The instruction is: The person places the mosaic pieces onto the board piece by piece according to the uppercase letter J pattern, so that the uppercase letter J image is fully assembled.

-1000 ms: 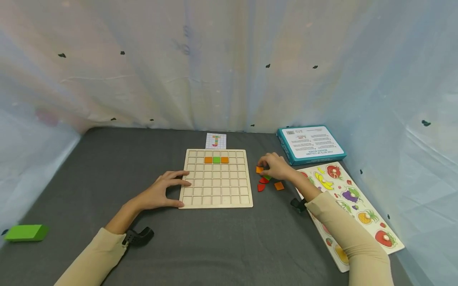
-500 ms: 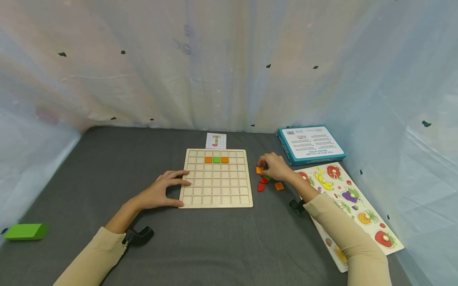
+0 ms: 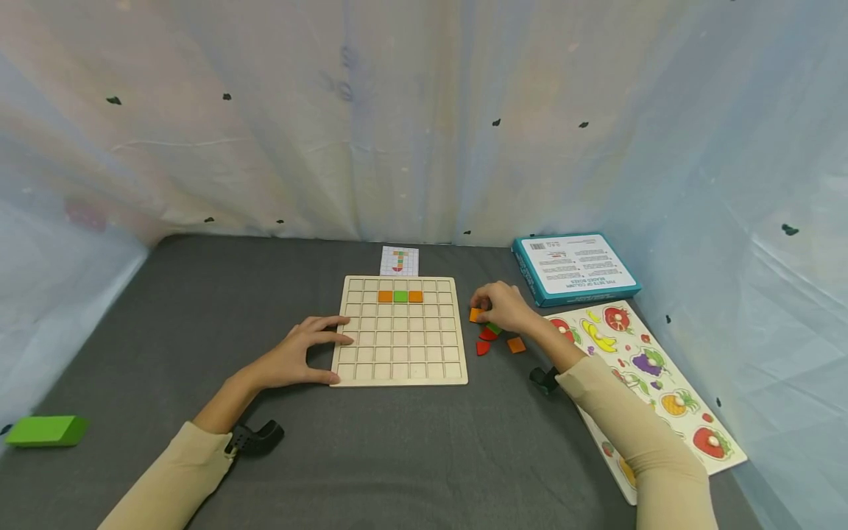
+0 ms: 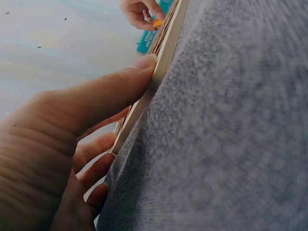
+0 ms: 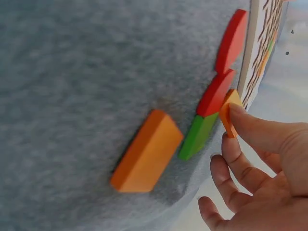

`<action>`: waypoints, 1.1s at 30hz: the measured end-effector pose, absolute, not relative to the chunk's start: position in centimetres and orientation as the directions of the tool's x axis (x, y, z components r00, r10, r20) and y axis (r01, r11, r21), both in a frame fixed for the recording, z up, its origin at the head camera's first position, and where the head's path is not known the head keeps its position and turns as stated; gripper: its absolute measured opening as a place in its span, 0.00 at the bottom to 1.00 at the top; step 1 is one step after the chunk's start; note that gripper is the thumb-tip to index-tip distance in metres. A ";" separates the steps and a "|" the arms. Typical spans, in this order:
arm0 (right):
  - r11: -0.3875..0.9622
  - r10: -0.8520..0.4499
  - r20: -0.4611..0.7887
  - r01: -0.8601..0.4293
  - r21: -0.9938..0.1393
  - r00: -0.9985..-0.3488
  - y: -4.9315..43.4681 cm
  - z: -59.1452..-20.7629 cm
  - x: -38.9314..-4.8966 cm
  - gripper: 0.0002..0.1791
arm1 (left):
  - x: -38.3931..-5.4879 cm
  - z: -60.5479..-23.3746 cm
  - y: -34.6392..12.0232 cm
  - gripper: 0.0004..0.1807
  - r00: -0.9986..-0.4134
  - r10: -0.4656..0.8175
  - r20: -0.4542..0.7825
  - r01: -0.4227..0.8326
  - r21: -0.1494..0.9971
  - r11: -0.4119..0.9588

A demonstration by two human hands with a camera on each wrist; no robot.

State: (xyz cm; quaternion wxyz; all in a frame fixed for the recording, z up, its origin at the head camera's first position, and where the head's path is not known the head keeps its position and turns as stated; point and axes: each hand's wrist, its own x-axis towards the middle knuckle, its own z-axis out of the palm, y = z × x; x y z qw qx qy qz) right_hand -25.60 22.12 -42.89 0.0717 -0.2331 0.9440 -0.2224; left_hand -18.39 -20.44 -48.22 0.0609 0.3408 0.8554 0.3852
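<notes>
A wooden grid board (image 3: 400, 353) lies mid-table, with an orange, a green (image 3: 400, 297) and another orange tile in its second row. My left hand (image 3: 301, 353) rests at its left side, fingers spread over the edge; in the left wrist view the thumb (image 4: 139, 70) presses by the corner. To the right of the board, my right hand (image 3: 503, 305) pinches an orange square tile (image 5: 229, 110) between thumb and fingertip, tilted. Close by on the cloth are a green piece (image 5: 198, 134), two red curved-edge pieces (image 5: 231, 45) and a loose orange tile (image 5: 149, 154).
A small pattern card (image 3: 400, 261) touches the board's far edge. On the right lie a teal box (image 3: 576, 269) and a fruit-picture board (image 3: 662, 383), partly under my right forearm. A green block (image 3: 48, 431) sits at far left.
My right hand has shifted slightly left, toward the board, with the orange tile in its pinch. The left hand and the board have stayed put.
</notes>
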 end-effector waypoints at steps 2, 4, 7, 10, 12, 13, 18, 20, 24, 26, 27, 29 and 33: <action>0.777 -0.485 -0.039 -0.410 -0.478 -0.874 21.8 -42.7 -25.8 0.08 | -18.4 -48.2 -20.5 0.34 -0.760 0.630 0.160 0.538 0.699 0.471; 0.756 -0.498 -0.044 -0.409 -0.512 -0.866 21.3 -42.4 -26.1 0.06 | -18.4 -48.1 -20.5 0.34 -0.758 0.632 0.162 0.542 0.696 0.471; 0.729 -0.512 -0.046 -0.406 -0.551 -0.858 20.2 -42.0 -26.6 0.04 | -18.4 -48.1 -20.5 0.34 -0.754 0.635 0.168 0.548 0.694 0.467; 0.710 -0.525 -0.031 -0.417 -0.568 -0.851 18.9 -41.5 -27.2 0.03 | -18.4 -48.1 -20.4 0.34 -0.750 0.639 0.168 0.552 0.693 0.465; 0.677 -0.539 -0.014 -0.423 -0.602 -0.842 17.9 -41.3 -27.6 0.05 | -18.4 -48.1 -20.4 0.34 -0.751 0.639 0.167 0.550 0.695 0.464; 0.656 -0.549 -0.001 -0.431 -0.620 -0.836 17.4 -41.3 -27.7 0.06 | -18.3 -48.1 -20.4 0.34 -0.751 0.639 0.165 0.548 0.696 0.465; 0.544 -0.589 0.047 -0.439 -0.715 -0.807 14.8 -41.8 -28.3 0.10 | -18.2 -48.0 -20.2 0.34 -0.752 0.639 0.161 0.542 0.703 0.461; 0.534 -0.600 0.044 -0.441 -0.721 -0.798 13.7 -42.3 -28.4 0.09 | -18.2 -47.9 -20.1 0.34 -0.751 0.640 0.162 0.541 0.706 0.457; 0.548 -0.605 0.023 -0.437 -0.713 -0.796 12.0 -43.1 -28.2 0.07 | -18.2 -47.8 -20.1 0.34 -0.754 0.637 0.160 0.539 0.705 0.461; 0.561 -0.593 0.014 -0.425 -0.711 -0.805 11.3 -43.3 -28.0 0.06 | -18.3 -47.9 -20.1 0.34 -0.757 0.635 0.157 0.536 0.705 0.465; 0.569 -0.582 0.007 -0.414 -0.710 -0.813 11.1 -43.3 -27.9 0.06 | -18.3 -47.9 -20.1 0.34 -0.758 0.634 0.155 0.534 0.706 0.466; 0.584 -0.563 0.002 -0.400 -0.707 -0.826 10.6 -43.3 -27.8 0.05 | -18.3 -47.9 -20.2 0.34 -0.759 0.633 0.156 0.534 0.706 0.466; 0.628 -0.538 -0.009 -0.394 -0.672 -0.843 10.0 -43.4 -27.7 0.04 | -18.3 -47.9 -20.3 0.34 -0.759 0.631 0.160 0.536 0.704 0.466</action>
